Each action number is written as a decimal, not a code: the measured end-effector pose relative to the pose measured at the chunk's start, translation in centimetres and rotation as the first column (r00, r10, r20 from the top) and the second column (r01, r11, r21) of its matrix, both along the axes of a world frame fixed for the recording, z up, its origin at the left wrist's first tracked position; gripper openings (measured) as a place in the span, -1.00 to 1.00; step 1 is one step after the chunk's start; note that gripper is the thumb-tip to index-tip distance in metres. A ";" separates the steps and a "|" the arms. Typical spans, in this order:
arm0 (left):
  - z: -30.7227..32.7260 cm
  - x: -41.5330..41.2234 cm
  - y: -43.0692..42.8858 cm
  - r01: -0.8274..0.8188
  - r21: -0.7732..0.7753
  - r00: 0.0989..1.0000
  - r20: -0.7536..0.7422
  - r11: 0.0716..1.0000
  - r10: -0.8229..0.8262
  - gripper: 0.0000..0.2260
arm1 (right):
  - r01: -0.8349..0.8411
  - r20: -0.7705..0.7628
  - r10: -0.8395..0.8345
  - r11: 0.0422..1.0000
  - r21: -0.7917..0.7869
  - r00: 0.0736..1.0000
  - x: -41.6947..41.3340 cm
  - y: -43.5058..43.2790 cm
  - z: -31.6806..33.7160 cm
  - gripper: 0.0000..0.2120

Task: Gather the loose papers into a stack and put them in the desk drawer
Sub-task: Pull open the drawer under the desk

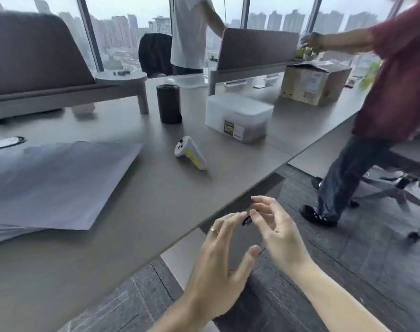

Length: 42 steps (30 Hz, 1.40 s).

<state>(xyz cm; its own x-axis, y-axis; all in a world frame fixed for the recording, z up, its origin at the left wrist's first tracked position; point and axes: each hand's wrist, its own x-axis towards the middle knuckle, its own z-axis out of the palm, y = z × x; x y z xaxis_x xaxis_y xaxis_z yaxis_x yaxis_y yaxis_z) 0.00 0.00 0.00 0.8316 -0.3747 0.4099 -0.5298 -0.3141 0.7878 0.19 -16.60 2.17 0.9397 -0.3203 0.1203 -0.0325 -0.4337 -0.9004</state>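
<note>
Loose papers lie fanned on the left of the grey desk, with more sheets poking out underneath. Both my hands hover off the desk's front edge, far right of the papers. My left hand has its fingers apart and holds nothing. My right hand pinches a small black thing at its fingertips, and I cannot tell what it is. Behind the hands a dark panel sits under the desk edge. It may be the drawer front.
On the desk stand a white controller, a black cylinder, a translucent plastic box and a cardboard box. A person in a red shirt stands at the right by a chair base. Another person stands at the back.
</note>
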 end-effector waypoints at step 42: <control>-2.7 4.9 -3.7 -0.163 0.712 0.982 0.051 0.683 0.181 -0.50 | 0.494 -0.404 -0.336 0.775 0.395 0.851 0.9 -6.1 -10.2 -0.87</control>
